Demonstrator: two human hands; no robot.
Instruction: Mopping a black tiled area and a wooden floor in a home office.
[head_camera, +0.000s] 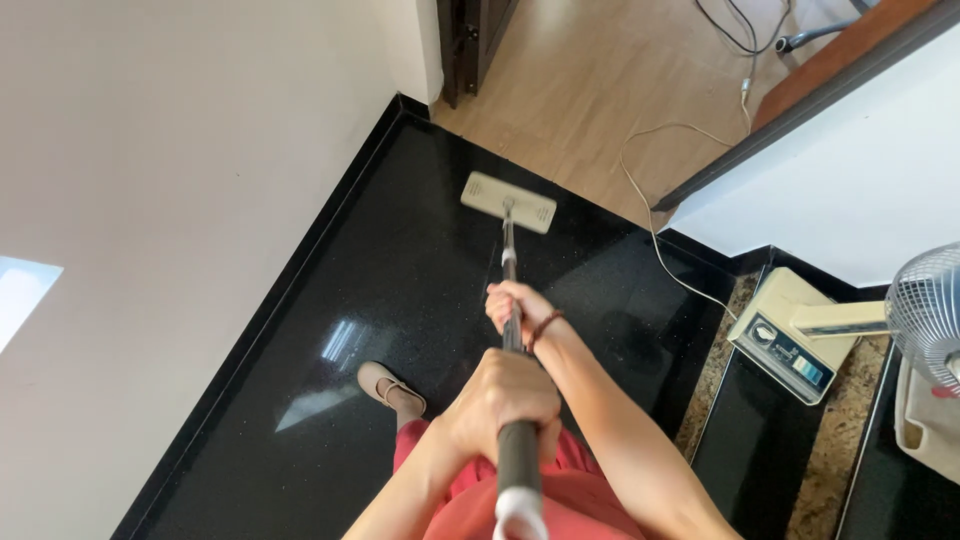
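Note:
I hold a flat mop with both hands. Its beige rectangular mop head (508, 202) rests on the glossy black floor (400, 260) near the edge of the wooden floor. The grey mop handle (509, 262) runs from the head back toward me. My right hand (515, 305), with a dark bead bracelet on the wrist, grips the handle farther down. My left hand (500, 395) grips it nearer to me, just above the grey and white end of the handle.
My foot in a beige slipper (390, 388) stands on the black floor. A white wall (180, 200) borders the left. A standing fan (930, 310) with its beige base (790, 340) sits on stone steps at right. A white cable (655, 235) trails across the wooden floor (590, 80).

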